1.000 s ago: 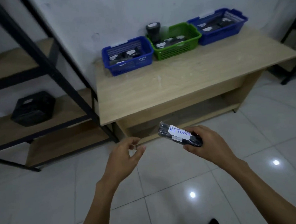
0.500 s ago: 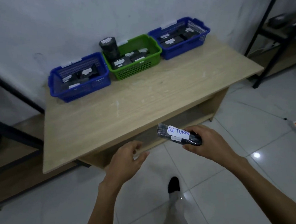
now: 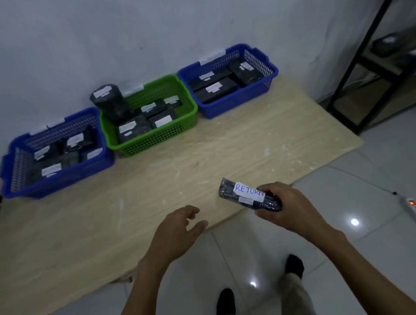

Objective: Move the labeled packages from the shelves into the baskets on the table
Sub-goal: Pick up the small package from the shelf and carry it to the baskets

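The pale wooden table fills the middle of the frame, running from the lower left up to the right, with white floor tiles below it and a grey wall behind. Along its far edge, against the wall, stand three baskets in a row: a blue basket at the left, a green basket in the middle and a second blue basket at the upper right, each already holding several dark wrapped packages with white labels. One taller roll-shaped package stands upright at the left rear corner of the green basket. A black shelf frame climbs the right edge of the frame, with dark items blurred on its board. At the lower centre, the right hand is clamped around the end of a slim dark package whose white label reads RETURN; it is held in the air just over the near edge of the table, not resting on it. Its long axis runs from upper left to lower right in the frame, the free end pointing toward the baskets. The left hand hangs over the table edge just left of it, fingers loosely spread and holding nothing. All three baskets lie farther up the frame from the package; which one takes RETURN cannot be read, their rim tags being too small. Carrying falls to the right hand, probably as a forward reach.
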A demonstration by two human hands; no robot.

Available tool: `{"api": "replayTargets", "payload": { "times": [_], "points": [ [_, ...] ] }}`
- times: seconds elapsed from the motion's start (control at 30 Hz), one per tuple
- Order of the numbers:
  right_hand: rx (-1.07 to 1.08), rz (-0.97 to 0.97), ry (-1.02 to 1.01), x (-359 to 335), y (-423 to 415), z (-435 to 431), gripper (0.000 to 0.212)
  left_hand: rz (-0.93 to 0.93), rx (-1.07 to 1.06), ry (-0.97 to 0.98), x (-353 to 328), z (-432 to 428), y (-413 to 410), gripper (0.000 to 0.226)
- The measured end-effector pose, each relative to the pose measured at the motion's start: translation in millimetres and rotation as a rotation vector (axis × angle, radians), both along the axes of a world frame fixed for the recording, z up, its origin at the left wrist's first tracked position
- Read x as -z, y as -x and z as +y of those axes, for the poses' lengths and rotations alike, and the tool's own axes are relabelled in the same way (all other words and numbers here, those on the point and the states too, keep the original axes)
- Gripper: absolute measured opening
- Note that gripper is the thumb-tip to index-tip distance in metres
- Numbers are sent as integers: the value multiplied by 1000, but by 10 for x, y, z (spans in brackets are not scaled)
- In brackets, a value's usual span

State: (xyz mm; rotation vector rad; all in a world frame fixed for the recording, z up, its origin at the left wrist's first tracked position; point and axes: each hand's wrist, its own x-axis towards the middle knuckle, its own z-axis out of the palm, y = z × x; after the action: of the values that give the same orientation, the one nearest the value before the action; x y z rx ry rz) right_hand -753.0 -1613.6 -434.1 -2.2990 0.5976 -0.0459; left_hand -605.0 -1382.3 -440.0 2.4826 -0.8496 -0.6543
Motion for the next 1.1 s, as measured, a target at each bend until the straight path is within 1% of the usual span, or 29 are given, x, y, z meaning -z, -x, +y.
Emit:
{"api": "replayTargets", "payload": {
  "times": [0.1,0.23,0.37,0.6,0.77,0.9,0.97,1.1],
  "points": [
    [-74,-5,10,50,-229,-565,51,-48,-6,-50,-17,-513,-138,45],
    [-150,-40,-1,-35,-528,-1266,49,-58,-70,-39,-106,-1149,-292,46],
    [-216,-51,27,-157,-906,-1789,50,-56,-128,0,-190,-1557,-447,45],
    [-311,-50,59,-152,-1769,-2355,51,-80,-266,96,-92,-1993,-991,40],
    [-330,-20,86,-93,-2461,-2640,53,-76,-286,139,59,-2262,-1615,38],
    [-382,29,149,-40,-3007,-2859,55,-147,-302,158,163,-2490,-2103,35],
    [-401,53,206,-1,-3266,-2948,57,-205,-272,163,210,-2608,-2310,39],
    [-465,148,279,136,-3699,-3005,60,-311,-272,115,339,-2778,-2637,70]
  ]
}}
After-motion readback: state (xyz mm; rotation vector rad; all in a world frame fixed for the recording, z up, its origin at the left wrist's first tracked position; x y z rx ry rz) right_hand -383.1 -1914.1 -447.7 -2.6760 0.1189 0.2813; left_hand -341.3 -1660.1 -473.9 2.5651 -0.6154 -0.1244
